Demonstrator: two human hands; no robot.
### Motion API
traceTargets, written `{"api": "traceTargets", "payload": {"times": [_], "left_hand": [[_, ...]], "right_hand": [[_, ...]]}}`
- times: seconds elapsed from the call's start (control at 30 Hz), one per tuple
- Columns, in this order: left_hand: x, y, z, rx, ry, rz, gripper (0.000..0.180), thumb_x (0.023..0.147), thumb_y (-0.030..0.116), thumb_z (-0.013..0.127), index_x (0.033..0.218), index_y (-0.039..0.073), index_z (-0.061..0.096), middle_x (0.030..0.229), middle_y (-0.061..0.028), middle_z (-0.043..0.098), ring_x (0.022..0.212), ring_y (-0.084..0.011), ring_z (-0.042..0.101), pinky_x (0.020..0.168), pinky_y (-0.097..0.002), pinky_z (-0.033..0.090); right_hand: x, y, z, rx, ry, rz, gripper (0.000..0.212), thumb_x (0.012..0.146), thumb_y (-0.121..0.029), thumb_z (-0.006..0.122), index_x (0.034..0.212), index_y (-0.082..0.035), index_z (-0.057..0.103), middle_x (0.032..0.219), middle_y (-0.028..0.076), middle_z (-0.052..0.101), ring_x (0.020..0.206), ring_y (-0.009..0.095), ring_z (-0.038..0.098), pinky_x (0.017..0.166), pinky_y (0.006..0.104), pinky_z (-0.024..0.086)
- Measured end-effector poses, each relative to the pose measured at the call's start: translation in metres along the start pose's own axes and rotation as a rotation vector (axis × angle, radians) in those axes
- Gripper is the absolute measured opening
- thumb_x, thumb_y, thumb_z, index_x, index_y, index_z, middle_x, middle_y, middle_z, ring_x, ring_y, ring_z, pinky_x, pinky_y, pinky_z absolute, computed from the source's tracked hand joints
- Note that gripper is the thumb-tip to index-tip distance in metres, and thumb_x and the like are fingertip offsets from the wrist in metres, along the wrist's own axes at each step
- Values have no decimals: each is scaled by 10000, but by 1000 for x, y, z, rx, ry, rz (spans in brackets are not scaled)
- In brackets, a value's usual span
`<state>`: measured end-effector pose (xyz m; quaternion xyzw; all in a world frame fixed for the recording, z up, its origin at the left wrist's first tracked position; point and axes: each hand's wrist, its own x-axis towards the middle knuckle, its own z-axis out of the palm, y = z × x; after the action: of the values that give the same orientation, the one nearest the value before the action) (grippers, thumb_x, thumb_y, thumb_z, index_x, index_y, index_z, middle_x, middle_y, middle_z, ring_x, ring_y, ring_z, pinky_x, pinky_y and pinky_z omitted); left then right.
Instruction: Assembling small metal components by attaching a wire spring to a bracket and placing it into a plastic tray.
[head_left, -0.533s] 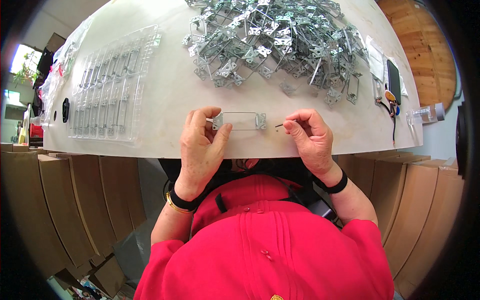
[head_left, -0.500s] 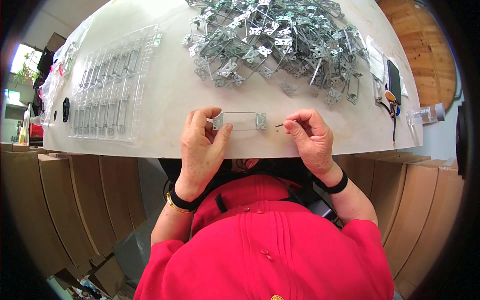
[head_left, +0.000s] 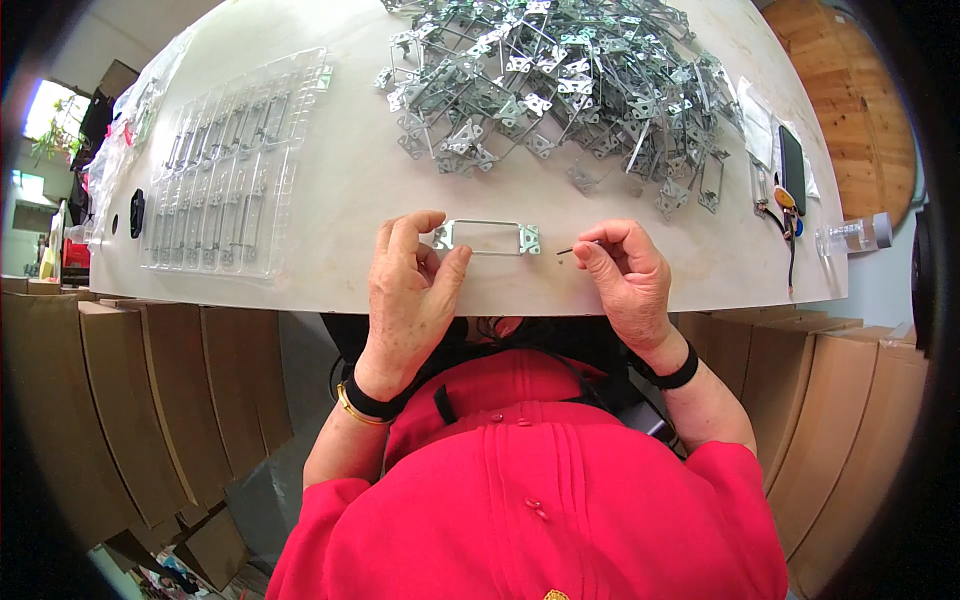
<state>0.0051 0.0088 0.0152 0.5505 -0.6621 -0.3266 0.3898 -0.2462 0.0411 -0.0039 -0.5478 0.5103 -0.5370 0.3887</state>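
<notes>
A flat metal bracket [head_left: 529, 240], two punched end plates joined by two thin rods, lies sideways in front of me. Its left plate sits between the thumb and forefinger of my left hand [head_left: 408, 290], which grips it there. To the right, a short gap away from the bracket, my right hand [head_left: 635, 285] pinches a thin dark pin [head_left: 565, 251] that points left toward it. The other end of the pin is hidden in the fingers.
A big heap of similar metal brackets [head_left: 560, 90] covers the far middle of the white table [head_left: 340, 200]. At left lies a clear plastic tray [head_left: 275, 275] with rows of metal parts. A phone [head_left: 791, 155], a cable and a clear bottle [head_left: 850, 236] are at right. Cardboard boxes [head_left: 130, 400] stand below.
The bracket has tilted a little in my left hand, and the left thumb sits slightly farther off its plate. My right hand keeps its pinch on the pin, nearly still.
</notes>
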Motion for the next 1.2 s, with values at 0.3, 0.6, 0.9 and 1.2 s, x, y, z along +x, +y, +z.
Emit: {"api": "traceTargets", "payload": {"times": [0.3, 0.6, 0.9, 1.2], "left_hand": [[0, 2, 0, 44, 44, 34, 323, 954, 61, 767, 1245, -3, 642, 1113, -77, 586, 724, -84, 553, 640, -247, 471], [-11, 18, 15, 151, 26, 239, 305, 941, -8, 718, 1240, 7, 657, 939, -105, 588, 680, -179, 559, 611, -316, 489], [-12, 23, 18, 229, -78, 243, 245, 952, 63, 723, 1179, 5, 652, 1077, -194, 648, 815, -350, 668, 705, -426, 534], [-4, 9, 11, 334, 31, 385, 277, 915, 12, 719, 1181, -3, 642, 1129, -213, 660, 986, -375, 659, 868, -445, 528]], "right_hand": [[0, 1, -1, 3, -1, 1, 135, 1016, -116, 758, 1083, -29, 678, 938, -28, 685, 835, 34, 611, 760, 206, 510], [0, 0, 0, 22, 6, 7, 133, 1016, -119, 758, 1078, -32, 679, 929, -30, 683, 825, 35, 605, 753, 207, 506], [0, 1, -1, -28, 7, -4, 137, 1015, -127, 761, 1078, -36, 680, 919, -25, 681, 808, 34, 599, 730, 210, 502], [0, 1, 0, -9, 6, -5, 137, 1015, -122, 760, 1080, -33, 678, 924, -32, 678, 810, 33, 598, 737, 206, 501]]}}
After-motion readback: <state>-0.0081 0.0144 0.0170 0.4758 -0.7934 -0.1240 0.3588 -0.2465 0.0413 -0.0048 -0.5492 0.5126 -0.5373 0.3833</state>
